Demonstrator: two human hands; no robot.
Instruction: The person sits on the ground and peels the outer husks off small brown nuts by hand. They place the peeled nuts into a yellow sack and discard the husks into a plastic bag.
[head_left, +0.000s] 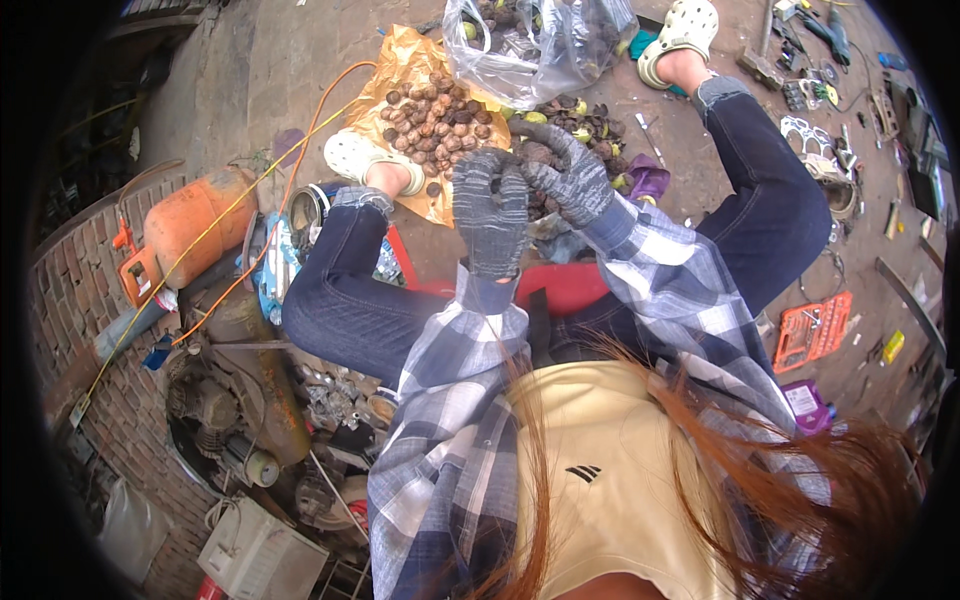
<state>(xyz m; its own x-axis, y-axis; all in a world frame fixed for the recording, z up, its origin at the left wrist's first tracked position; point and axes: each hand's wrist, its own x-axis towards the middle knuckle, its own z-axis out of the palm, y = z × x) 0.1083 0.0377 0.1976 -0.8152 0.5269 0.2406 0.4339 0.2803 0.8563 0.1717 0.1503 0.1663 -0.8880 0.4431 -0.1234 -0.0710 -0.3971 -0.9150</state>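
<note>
Both my hands wear dark grey knit gloves and meet in front of me, above the ground. My left hand (491, 214) has its fingers curled near my right hand (566, 169); whether either holds something between the fingers cannot be made out. Beyond them, shelled-out brown walnuts (435, 127) lie heaped on crumpled orange-brown paper (409, 56). Dark and green walnut husks (592, 124) are piled just past my right hand. A clear plastic bag (540, 67) with dark and green walnuts in it stands behind the piles.
An orange tank (199, 225), a hose and old machine parts (217, 412) crowd the left side. At right lie an orange socket-set case (812, 331), an angle grinder (832, 34), metal engine parts and a purple container (806, 405). Purple cloth or plastic (649, 178) lies beside the husks.
</note>
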